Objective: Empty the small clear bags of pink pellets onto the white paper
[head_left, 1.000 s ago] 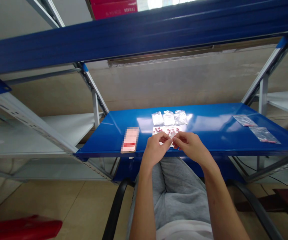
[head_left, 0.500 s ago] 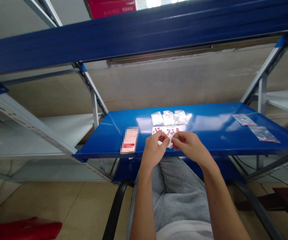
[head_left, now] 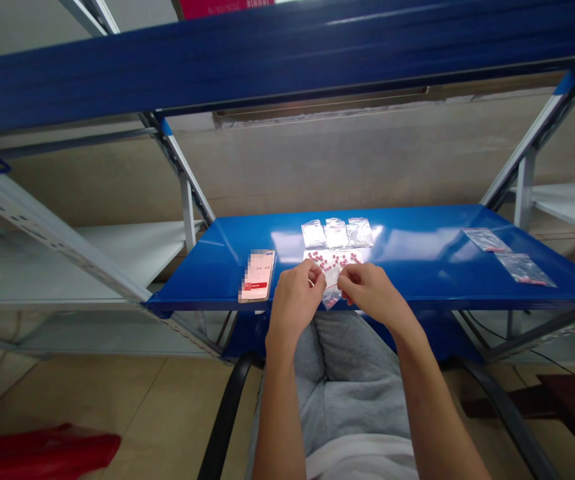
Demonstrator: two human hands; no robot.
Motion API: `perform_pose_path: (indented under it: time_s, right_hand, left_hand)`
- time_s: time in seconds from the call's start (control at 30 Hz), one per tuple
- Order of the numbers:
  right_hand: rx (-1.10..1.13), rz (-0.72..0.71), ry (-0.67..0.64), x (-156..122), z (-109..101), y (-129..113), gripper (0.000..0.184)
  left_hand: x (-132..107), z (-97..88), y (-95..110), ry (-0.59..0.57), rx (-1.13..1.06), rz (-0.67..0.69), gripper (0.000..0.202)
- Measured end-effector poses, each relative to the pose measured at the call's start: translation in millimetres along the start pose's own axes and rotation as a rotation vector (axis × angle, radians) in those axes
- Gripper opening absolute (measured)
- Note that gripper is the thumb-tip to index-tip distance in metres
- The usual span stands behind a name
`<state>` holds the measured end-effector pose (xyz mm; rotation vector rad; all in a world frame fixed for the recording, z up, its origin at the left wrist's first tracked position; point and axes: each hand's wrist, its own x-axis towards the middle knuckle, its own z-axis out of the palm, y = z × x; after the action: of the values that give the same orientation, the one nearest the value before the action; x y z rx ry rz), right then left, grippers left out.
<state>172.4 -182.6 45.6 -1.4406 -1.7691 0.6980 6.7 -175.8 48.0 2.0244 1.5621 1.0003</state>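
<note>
A small clear zip bag [head_left: 332, 298] with a red line along its top hangs between my hands at the table's front edge. Several red bits seem to lie low inside it. My left hand [head_left: 294, 297] pinches the bag's left upper corner, fingers closed. At the other corner, my right hand [head_left: 370, 291] has thumb and fingertips closed on the bag. Just behind the hands lies a white sheet [head_left: 331, 261] scattered with small red beads. The fingers and the bag hide the sheet's front part.
Three clear zip bags [head_left: 336, 233] lie in a row behind the sheet. To the left is a phone [head_left: 258, 275] with a lit screen. Two more bags [head_left: 524, 268] lie at the right on the blue table [head_left: 417, 260]. A blue shelf beam [head_left: 287, 67] crosses above.
My hands have drawn slightly apart, the left one shifting left and down. More of the bag, with its red line, now shows between them.
</note>
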Motion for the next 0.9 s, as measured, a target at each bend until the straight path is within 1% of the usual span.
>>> perform_pose_path:
  time_s: [0.1,0.17,0.27,0.33,0.4,0.47,0.57,0.67,0.73,0.77,0.8,0.9]
  right_hand:
    - [0.019,0.013,0.014,1.0,3.5,-1.8,0.029]
    - [0.036,0.015,0.005,1.0,4.1,-1.6,0.029]
    - [0.051,0.003,0.009,-0.1,3.4,0.0,0.030]
    - [0.052,-0.015,0.005,-0.8,3.0,0.7,0.030]
    - [0.061,-0.020,-0.003,-0.8,3.0,0.7,0.029]
    - [0.093,-0.015,-0.003,0.4,3.3,1.7,0.030]
    - [0.200,0.008,0.032,5.0,3.4,10.3,0.033]
    - [0.313,0.114,0.140,11.2,3.6,27.3,0.036]
    - [0.389,0.212,0.170,14.1,4.9,38.6,0.039]
    - [0.451,0.256,0.141,14.9,6.2,43.1,0.040]
    - [0.532,0.289,0.084,15.2,8.0,46.5,0.041]
    - [0.815,0.327,-0.131,15.2,15.2,50.9,0.038]
  left_hand:
    - [-0.4,-2.5,-0.9,-0.095,-0.110,0.053,0.013]
    - [-0.3,-3.9,-1.3,-0.122,-0.103,0.097,0.019]
    - [-0.5,-3.9,-1.4,-0.110,0.017,0.141,0.030]
    - [-0.7,-2.4,-0.9,-0.086,0.098,0.132,0.035]
    - [-0.7,-0.8,0.2,-0.061,0.135,0.125,0.036]
    - [-0.1,-0.1,1.6,-0.057,0.102,0.123,0.035]
    - [1.6,-0.2,2.5,-0.075,-0.004,0.087,0.027]
    - [3.5,0.4,0.7,-0.026,-0.073,0.055,0.020]
    - [4.5,1.7,-1.3,0.013,-0.122,0.041,0.017]
    - [5.0,2.5,-2.2,0.024,-0.156,0.036,0.015]
    - [5.5,3.2,-2.9,0.029,-0.197,0.031,0.014]
    - [6.5,4.4,-5.2,0.025,-0.320,0.017,0.014]
